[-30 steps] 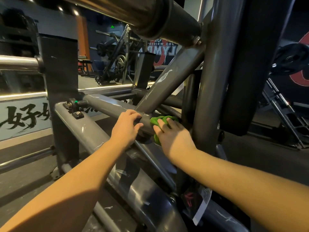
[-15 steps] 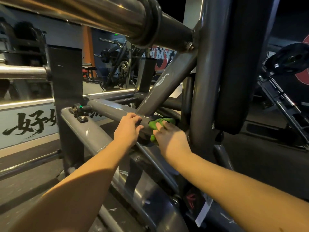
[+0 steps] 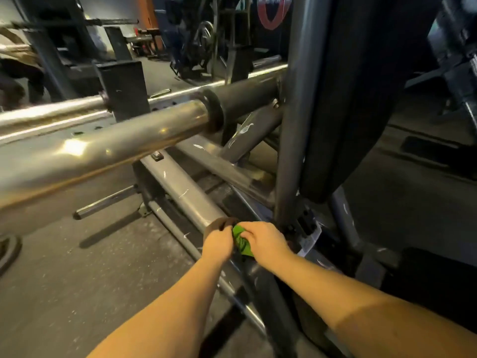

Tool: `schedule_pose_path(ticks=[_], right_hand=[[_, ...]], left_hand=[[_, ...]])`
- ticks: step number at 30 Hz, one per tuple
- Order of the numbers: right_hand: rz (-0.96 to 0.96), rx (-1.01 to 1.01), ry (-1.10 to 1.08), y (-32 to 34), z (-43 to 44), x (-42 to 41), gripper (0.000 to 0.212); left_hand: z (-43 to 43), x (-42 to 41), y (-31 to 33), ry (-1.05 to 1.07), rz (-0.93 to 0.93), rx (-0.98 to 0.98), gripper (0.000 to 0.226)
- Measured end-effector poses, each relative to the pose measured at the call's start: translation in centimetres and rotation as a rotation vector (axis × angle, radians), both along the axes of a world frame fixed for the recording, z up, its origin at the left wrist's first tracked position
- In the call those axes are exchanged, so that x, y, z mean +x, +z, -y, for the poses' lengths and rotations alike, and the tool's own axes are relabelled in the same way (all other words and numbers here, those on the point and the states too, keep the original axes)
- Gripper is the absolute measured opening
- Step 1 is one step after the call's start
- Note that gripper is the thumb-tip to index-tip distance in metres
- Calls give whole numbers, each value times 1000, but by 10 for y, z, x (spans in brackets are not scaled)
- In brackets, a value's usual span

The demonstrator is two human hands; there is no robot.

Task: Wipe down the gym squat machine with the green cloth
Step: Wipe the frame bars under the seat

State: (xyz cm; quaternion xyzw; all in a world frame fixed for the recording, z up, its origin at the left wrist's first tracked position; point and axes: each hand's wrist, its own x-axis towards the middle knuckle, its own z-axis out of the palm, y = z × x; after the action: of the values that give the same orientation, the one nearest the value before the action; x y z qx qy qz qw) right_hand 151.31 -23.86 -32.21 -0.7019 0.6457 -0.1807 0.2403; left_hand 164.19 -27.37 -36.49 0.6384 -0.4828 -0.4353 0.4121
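Lowered toward 6 o'clock, left hand point(image 3: 218, 244) and right hand point(image 3: 263, 241) are curled around the bunched green cloth point(image 3: 241, 242) on the lower tube point(image 3: 185, 195); flattening it before wiping is advised.

Both bare forearms reach forward and down, converging, wrists close together. Left hand point(image 3: 218, 242): knuckles up, fingers curled under, can't tell what they grip. Right hand point(image 3: 265, 240) just beside it: back up, fingers curled round a crumpled green cloth point(image 3: 241, 242). Hands nearly touching.
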Motion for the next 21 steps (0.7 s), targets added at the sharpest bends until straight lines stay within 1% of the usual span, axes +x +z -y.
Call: schedule_pose_path(ticks=[2,5,6,8,9,10,11,12,14,16,18,21], right_hand=[[46,16,-15,20,-16,1,30],[-14,53,-41,54,-42,5,32],[-3,90,-70,62,-50,4,32],[77,159,-163,77,-68,3,35],[124,184,-204,85,-77,2,37],[187,218,-221,91,-86,1,37],[251,248,-223,107,-98,2,36],[303,275,-226,126,-109,5,34],[384,308,-254,169,-131,13,32],[417,336,-265,206,-150,21,32],[397,345,-257,241,-163,27,32],[360,300,-207,284,-171,32,33]], left_hand=[[-29,0,18,-20,-26,55,27],[-65,3,53,-101,-19,103,37],[-74,4,62,-146,-1,108,40],[-93,9,82,-235,38,153,50],[-103,12,91,-246,39,209,54],[-112,16,96,-256,51,255,52],[-123,21,112,-260,84,288,45],[-135,24,135,-271,123,295,34],[-158,33,180,-297,204,312,5],[-177,41,226,-316,229,321,17],[-193,48,266,-327,209,308,18],[-208,56,317,-334,182,271,19]])
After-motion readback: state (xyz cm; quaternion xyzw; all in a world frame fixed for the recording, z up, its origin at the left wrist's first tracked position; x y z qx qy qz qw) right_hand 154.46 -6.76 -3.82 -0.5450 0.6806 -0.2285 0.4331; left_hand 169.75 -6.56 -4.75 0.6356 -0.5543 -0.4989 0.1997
